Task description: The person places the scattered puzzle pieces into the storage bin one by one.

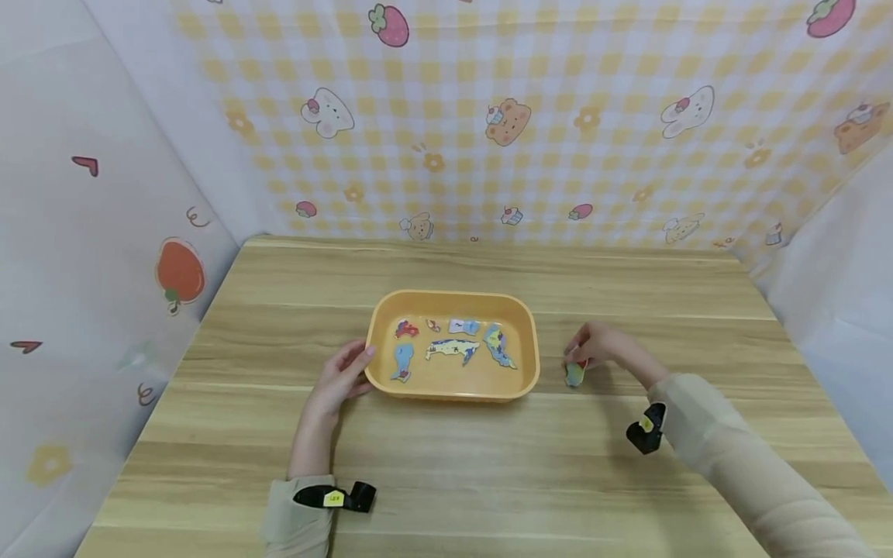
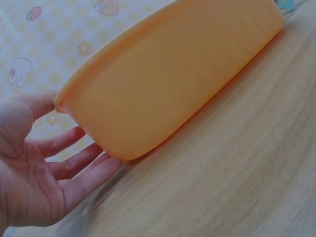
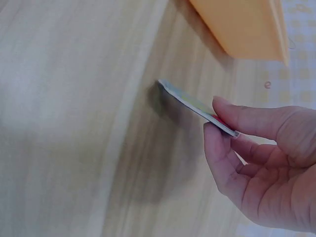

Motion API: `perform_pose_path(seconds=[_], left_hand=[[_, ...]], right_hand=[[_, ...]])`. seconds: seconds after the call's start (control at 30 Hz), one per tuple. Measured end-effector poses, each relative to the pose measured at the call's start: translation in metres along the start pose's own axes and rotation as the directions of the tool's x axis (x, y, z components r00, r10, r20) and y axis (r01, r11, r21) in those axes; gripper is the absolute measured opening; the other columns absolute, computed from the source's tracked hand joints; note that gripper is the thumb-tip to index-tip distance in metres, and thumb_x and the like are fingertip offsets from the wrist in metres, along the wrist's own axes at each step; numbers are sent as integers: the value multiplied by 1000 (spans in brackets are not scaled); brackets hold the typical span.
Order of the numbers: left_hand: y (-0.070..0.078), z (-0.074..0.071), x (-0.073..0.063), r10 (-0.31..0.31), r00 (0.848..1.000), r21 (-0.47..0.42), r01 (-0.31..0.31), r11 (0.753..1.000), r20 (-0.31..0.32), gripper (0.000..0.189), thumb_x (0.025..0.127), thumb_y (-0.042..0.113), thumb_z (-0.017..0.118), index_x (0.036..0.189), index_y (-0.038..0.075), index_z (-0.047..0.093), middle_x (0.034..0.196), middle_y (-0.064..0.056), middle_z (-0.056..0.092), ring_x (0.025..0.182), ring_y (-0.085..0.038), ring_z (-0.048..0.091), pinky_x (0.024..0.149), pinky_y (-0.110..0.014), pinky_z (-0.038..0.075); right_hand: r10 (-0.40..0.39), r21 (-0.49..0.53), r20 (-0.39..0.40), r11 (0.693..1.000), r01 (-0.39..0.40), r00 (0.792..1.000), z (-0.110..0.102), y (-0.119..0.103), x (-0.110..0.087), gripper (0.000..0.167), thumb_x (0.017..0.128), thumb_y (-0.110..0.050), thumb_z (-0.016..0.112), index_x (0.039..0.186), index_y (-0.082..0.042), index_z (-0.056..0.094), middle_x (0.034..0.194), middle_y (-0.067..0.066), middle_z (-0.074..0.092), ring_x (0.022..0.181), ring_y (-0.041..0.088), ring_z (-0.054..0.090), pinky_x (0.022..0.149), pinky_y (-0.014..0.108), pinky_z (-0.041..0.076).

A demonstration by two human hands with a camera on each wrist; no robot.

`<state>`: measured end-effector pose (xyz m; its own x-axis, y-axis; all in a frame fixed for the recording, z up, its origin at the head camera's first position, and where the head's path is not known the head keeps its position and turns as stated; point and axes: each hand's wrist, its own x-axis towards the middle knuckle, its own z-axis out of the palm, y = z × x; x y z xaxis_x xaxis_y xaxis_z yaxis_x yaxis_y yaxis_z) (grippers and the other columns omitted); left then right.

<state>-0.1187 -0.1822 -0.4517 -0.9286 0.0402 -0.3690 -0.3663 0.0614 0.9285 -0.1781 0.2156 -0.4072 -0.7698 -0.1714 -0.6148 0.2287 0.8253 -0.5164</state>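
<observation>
A yellow-orange plastic basin (image 1: pixel 452 391) stands on the table with several flat, printed, irregularly shaped pieces lying in it. My left hand (image 1: pixel 343 373) holds the basin's left end. Its thumb is over the rim, and the fingers touch the outer wall in the left wrist view. To the right of the basin, my right hand (image 1: pixel 600 345) pinches a thin puzzle-like piece (image 1: pixel 575 374) between thumb and fingers. This piece is green and blue with a red part near the fingers. In the right wrist view the piece (image 3: pixel 190 101) is tilted, its far end close to the tabletop.
Inside the basin are a red piece (image 1: pixel 407 329), a blue piece (image 1: pixel 402 361), a long cream and blue piece (image 1: pixel 453 348) and others. The wooden table (image 1: pixel 446 473) ends at a patterned cloth (image 1: pixel 446 116) behind. White cloth hangs on both sides.
</observation>
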Motion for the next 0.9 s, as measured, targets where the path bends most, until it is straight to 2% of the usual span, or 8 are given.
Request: perform_pose_path(seconds=[0.17,0.3,0.43,0.6,0.77,0.9], left_hand=[[1,0,0,-1,1000,-11,1,1000,0,54,92,32,53,136,3,38,136,-19,43,94,-9,58,76,-22,55],[1,0,0,-5,1000,-13,5,1000,6,56,92,33,53,137,4,37,137,-19,42,97,-11,58,77,-23,55],[2,-1,0,-11,1000,-9,11,1000,6,57,92,34,53,138,4,35,138,-19,41,99,-13,58,78,-23,55],[2,-1,-1,-9,1000,-1,9,1000,8,56,92,34,52,137,4,36,137,-20,42,95,-12,59,76,-22,55],[0,0,-1,-4,1000,8,4,1000,6,55,93,33,51,137,4,37,136,-20,42,93,-10,59,75,-22,55],[1,0,0,-12,1000,16,12,1000,2,56,92,35,51,137,4,36,136,-20,42,94,-11,60,76,-22,55]], right_hand=[[-39,-25,12,999,40,999,-9,-6,-6,22,84,-7,62,98,10,59,80,9,60,66,10,57,63,24,55],[-61,-6,28,998,61,998,-16,-11,-12,21,84,-5,61,98,10,57,78,8,59,65,11,56,62,25,55],[-96,-9,45,995,96,994,-25,-18,-17,20,85,-7,60,98,8,56,79,6,60,69,10,56,68,27,55],[-147,-18,15,989,148,989,-39,-31,-25,24,87,-15,61,100,5,56,84,4,61,77,11,57,76,31,54],[-209,23,-3,978,209,978,-46,-41,-33,27,86,-19,63,100,3,56,80,0,60,80,13,57,82,33,53],[-229,69,8,971,228,973,-43,-53,-34,28,86,-18,63,101,3,56,83,2,62,79,11,59,82,32,54]])
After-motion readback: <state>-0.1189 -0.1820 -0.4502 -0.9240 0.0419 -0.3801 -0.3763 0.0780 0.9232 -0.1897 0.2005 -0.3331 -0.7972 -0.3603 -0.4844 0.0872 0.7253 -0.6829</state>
